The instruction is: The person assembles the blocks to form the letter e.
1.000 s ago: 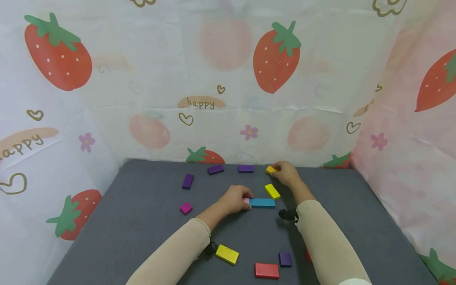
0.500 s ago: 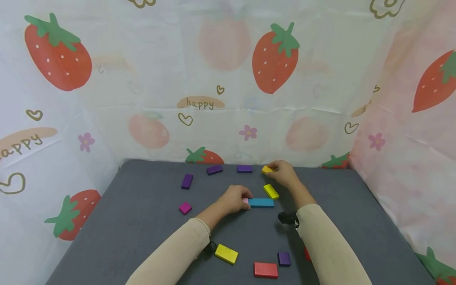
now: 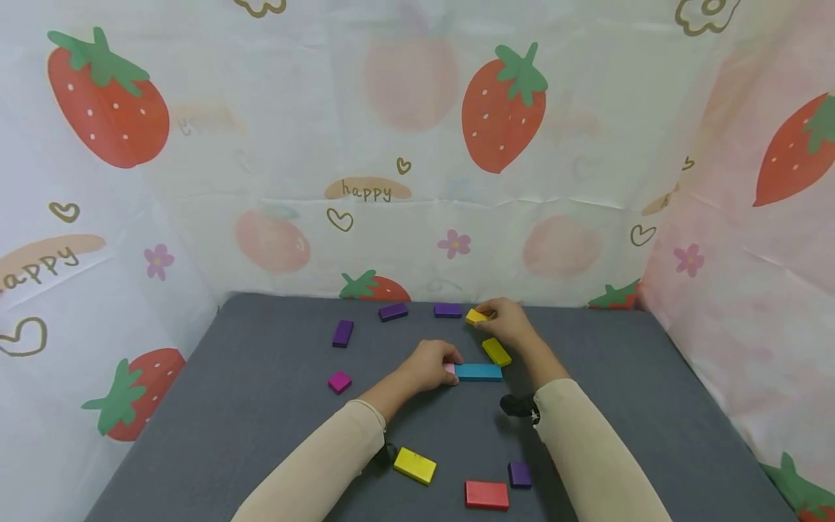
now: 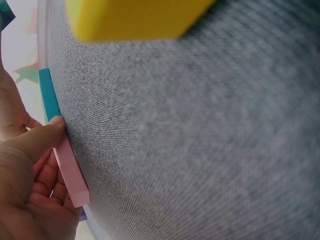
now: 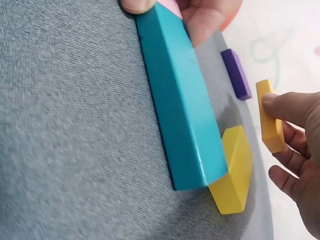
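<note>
On head cam I've got L hand [image 3: 427, 365] pinching pink block [image 4: 72, 174] mid-frame, end to end w/ blue block [image 3: 478, 373]. R hand [image 3: 514, 323] pinches orange-yellow block [image 5: 269, 127], upper R of ctr, near a purple block [image 3: 448, 311]; yellow block [image 3: 496, 352] lies below.

Soft light fills the head view, with dim shadow on the table [image 3: 261, 377] beside the right sleeve [image 3: 600, 449]. The left wrist view blurs the yellow block [image 4: 135, 20] at top; in the right wrist view, the blue block [image 5: 185, 110] has a glinting edge.
</note>
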A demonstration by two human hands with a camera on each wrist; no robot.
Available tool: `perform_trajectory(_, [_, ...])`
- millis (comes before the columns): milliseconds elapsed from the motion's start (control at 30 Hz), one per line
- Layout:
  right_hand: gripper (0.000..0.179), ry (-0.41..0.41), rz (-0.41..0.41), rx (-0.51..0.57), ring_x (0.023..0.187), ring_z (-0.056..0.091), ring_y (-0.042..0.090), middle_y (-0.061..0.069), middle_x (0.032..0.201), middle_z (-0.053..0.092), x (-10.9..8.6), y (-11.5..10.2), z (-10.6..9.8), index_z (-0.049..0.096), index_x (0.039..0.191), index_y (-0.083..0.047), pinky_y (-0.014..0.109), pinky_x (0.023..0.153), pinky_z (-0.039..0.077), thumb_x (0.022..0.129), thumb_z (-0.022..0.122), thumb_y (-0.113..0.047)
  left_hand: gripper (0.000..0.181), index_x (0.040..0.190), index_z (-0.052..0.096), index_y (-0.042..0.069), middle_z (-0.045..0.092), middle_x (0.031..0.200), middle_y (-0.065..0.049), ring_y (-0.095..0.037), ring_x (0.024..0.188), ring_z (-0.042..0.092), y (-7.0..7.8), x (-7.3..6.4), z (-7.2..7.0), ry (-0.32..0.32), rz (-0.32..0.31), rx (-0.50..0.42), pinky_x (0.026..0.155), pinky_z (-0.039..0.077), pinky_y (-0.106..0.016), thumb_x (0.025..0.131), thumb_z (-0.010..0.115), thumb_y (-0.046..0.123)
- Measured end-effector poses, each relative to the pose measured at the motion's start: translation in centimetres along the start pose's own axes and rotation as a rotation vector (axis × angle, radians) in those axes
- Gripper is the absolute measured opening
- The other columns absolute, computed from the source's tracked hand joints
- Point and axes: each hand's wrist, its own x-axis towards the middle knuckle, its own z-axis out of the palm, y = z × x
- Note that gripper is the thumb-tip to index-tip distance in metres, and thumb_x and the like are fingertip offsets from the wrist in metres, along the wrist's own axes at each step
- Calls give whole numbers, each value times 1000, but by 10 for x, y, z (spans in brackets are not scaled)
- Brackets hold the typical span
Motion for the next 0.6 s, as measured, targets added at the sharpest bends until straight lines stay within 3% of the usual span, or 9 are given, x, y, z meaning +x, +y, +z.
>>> perform_trajectory(600, [33, -26, 21, 11, 109, 62, 28, 10, 120, 68, -1, -7, 21, 71, 125, -8, 46, 96, 52, 95, 75, -21, 27, 111, 77, 14, 74, 105, 1, -11, 96, 64, 0, -2, -2, -1, 8, -15, 90, 53, -33, 85, 85, 15])
